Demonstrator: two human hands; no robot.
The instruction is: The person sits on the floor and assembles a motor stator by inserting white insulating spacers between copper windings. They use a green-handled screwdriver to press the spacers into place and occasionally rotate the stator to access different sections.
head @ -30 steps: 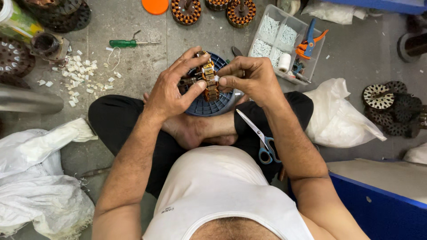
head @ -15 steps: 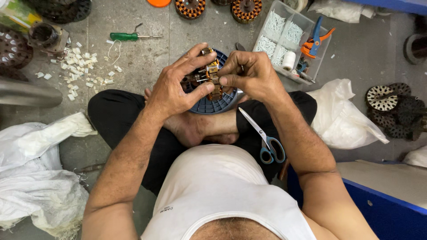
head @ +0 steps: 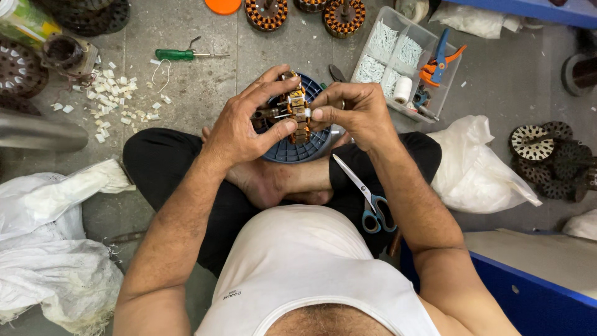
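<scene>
Since half a second ago your hands have barely shifted: both are still clasped on the wound motor core (head: 297, 115), held in the same spot over the blue round tray (head: 297, 150), and the scissors (head: 367, 196) still lie on your right thigh.

The core is a small ring of stacked metal with copper-orange windings and pale insulation slips in its slots; a dark shaft end juts out of it toward the left.

Your left hand (head: 239, 127) wraps the core from the left, fingers curled over its far side and the thumb pressed along its near side, closed firmly on it. Your right hand (head: 357, 112) meets it from the right, thumb and forefinger pinched tight at the core's right edge on a small white piece; what that piece is cannot be told. The core sits between the two sets of fingertips, above your crossed legs.

Farther off, a green screwdriver (head: 180, 55) lies on the floor, with white scraps (head: 102, 96) to its left, and a clear parts box (head: 404, 59) stands far right.
</scene>
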